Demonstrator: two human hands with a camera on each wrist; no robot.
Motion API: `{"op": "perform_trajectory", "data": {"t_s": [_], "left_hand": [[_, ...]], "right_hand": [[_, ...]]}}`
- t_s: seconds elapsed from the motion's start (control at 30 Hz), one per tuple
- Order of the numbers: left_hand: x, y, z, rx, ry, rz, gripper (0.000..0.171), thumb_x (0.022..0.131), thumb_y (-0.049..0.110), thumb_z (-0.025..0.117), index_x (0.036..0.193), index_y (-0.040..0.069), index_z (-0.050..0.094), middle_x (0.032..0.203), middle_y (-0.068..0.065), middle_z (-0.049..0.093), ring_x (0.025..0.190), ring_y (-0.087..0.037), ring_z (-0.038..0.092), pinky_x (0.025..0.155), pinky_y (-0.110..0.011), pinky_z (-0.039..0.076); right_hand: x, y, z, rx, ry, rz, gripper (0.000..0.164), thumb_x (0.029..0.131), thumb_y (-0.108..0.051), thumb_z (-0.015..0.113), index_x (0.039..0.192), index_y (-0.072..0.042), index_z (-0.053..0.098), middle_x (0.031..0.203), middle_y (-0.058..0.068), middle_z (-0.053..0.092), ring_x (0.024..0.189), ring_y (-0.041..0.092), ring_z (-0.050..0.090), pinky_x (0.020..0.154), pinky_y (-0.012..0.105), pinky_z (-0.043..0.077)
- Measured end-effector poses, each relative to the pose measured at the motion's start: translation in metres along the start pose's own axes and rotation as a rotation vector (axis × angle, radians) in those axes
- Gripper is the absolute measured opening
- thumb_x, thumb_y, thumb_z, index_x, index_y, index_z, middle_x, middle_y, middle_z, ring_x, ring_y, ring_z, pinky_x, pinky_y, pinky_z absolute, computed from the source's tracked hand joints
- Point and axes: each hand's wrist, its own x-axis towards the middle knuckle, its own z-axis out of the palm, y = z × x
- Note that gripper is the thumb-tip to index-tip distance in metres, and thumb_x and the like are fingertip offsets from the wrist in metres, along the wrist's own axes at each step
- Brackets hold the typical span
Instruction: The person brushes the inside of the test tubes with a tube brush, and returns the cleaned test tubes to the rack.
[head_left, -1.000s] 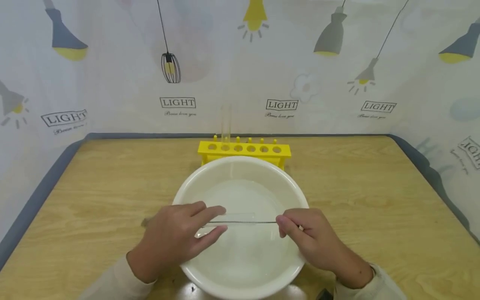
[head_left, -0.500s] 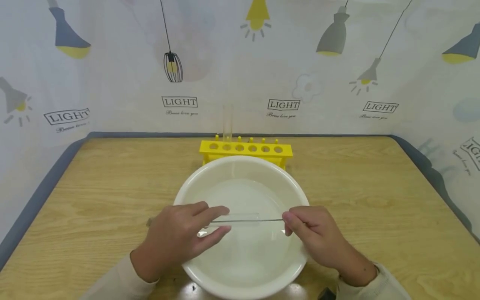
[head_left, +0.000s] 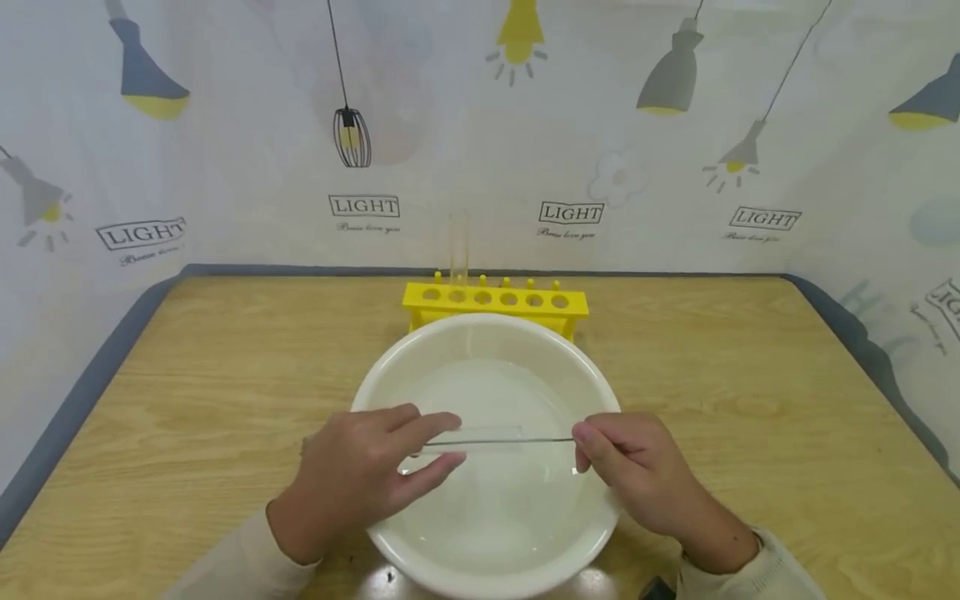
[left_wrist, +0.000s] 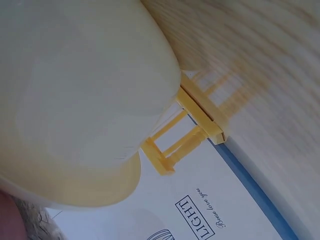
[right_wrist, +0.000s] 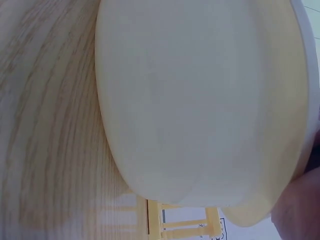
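Over a white basin (head_left: 480, 575), my left hand (head_left: 360, 467) holds a clear test tube (head_left: 495, 433) level, thumb and fingers on either side of it. A thin twisted wire handle (head_left: 553, 439), apparently of a test tube brush, runs out of the tube's right end. Its other end is pinched by my right hand (head_left: 637, 475), with the thumb on top. Bristly grey-brown material (left_wrist: 37, 220) shows beside the left hand in the left wrist view, probably the brush head. The palm hides most of the tube's left part. In the right wrist view, the basin's outside covers most of the frame.
Behind the basin stands a yellow test tube rack (head_left: 495, 300), with another clear tube (head_left: 459, 242) upright in it. Water appears to lie in the basin. A dark object (head_left: 657, 588) sits at the front edge. The wooden table (head_left: 712, 358) meets a printed backdrop (head_left: 480, 167).
My right hand has drawn slightly rightward from the tube's end, so a little more wire shows. The left hand keeps its hold. The head view has shifted a little.
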Motion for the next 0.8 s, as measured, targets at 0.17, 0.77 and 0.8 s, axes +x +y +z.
{"op": "perform_trajectory", "data": {"t_s": [0.17,0.77,0.8], "left_hand": [[0.0000,0.0011,0.0010,-0.001,0.007,-0.011,0.037,0.103,0.047,0.049,0.102,0.019,0.073,0.063,0.008,0.053,0.048,-0.002,0.042,0.042,-0.013,0.030],[-0.0008,0.0004,-0.0004,-0.005,0.024,-0.035,0.036,0.102,0.047,0.051,0.101,0.019,0.073,0.063,0.009,0.055,0.049,-0.001,0.045,0.042,-0.014,0.032],[-0.0011,0.0003,-0.0003,-0.005,0.025,-0.035,0.036,0.102,0.047,0.051,0.100,0.019,0.073,0.063,0.009,0.055,0.049,-0.001,0.046,0.042,-0.014,0.033]], "right_hand": [[0.0000,-0.0003,-0.0014,0.049,-0.004,0.011,0.039,0.095,0.014,0.051,0.070,-0.015,0.061,0.048,-0.002,0.038,0.045,0.001,0.032,0.042,0.016,0.029],[0.0013,0.0002,-0.0040,0.176,0.003,0.022,0.041,0.096,0.018,0.044,0.070,-0.009,0.059,0.046,0.004,0.037,0.040,0.013,0.034,0.037,0.018,0.030],[0.0014,-0.0001,-0.0037,0.184,0.004,0.026,0.041,0.096,0.018,0.044,0.069,-0.009,0.059,0.046,0.004,0.037,0.039,0.013,0.034,0.037,0.018,0.030]]}}
